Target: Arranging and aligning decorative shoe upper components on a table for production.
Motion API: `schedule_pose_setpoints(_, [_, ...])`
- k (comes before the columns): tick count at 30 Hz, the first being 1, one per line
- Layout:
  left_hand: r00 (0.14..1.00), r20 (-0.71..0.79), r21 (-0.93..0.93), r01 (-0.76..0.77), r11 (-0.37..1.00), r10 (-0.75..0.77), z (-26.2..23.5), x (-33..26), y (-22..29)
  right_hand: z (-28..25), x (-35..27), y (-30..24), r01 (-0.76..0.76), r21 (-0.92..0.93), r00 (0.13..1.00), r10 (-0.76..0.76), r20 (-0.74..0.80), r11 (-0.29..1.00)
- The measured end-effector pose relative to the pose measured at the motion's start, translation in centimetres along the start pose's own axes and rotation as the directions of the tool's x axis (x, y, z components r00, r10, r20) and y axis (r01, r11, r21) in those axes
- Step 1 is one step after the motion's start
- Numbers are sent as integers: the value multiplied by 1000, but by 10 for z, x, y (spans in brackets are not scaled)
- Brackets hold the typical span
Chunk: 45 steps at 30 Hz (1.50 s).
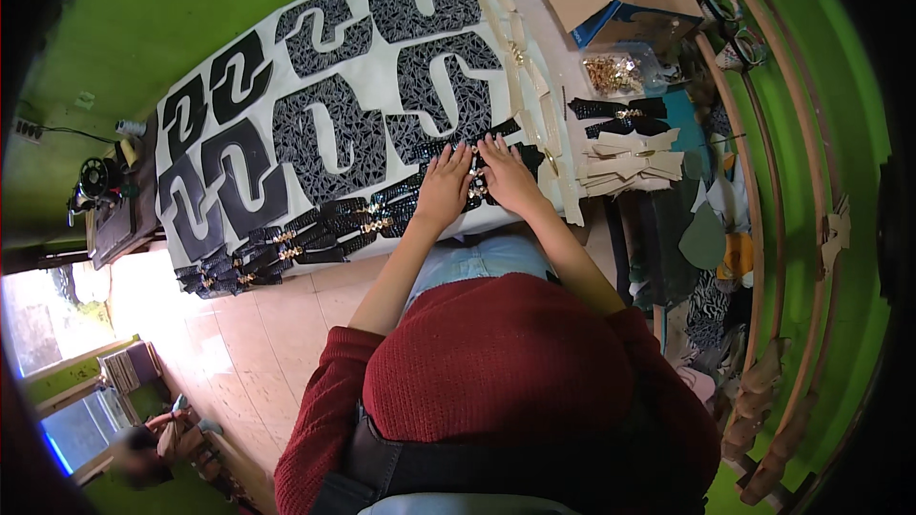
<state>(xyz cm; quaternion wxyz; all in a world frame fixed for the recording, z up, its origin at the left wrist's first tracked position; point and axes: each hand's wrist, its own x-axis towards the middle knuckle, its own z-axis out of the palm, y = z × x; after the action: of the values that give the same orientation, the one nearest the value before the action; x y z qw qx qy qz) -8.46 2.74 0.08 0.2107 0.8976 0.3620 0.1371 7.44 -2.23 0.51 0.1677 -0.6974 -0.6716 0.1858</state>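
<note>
Two hands press flat on a black strap piece with a gold buckle (474, 175) at the near edge of the white sheet (382, 67). Left hand (445, 184) and right hand (507, 175) lie side by side, fingers spread, gripping nothing. Finished black straps (315, 238) line up left of it. Seemingly it is being positioned; next calls for careful alignment.
</note>
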Motion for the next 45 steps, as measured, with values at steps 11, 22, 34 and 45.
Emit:
schedule_pose_setpoints(11, [998,-62,-30,-3,1000,1,-2,15,5,8,8,8,83,-111,988,-96,-122,990])
schedule_pose_setpoints(22, [978,118,-9,172,985,-169,-34,41,13,-20,26,-3,-99,-201,992,112,56,975])
schedule_pose_setpoints(34, [965,-248,-119,-122,985,90,-20,72,63,-86,-17,43,61,446,872,170,-460,893])
schedule_pose_setpoints(45, [968,-146,-155,-228,961,206,46,138,178,-160,-58,186,-298,201,781,360,-511,933])
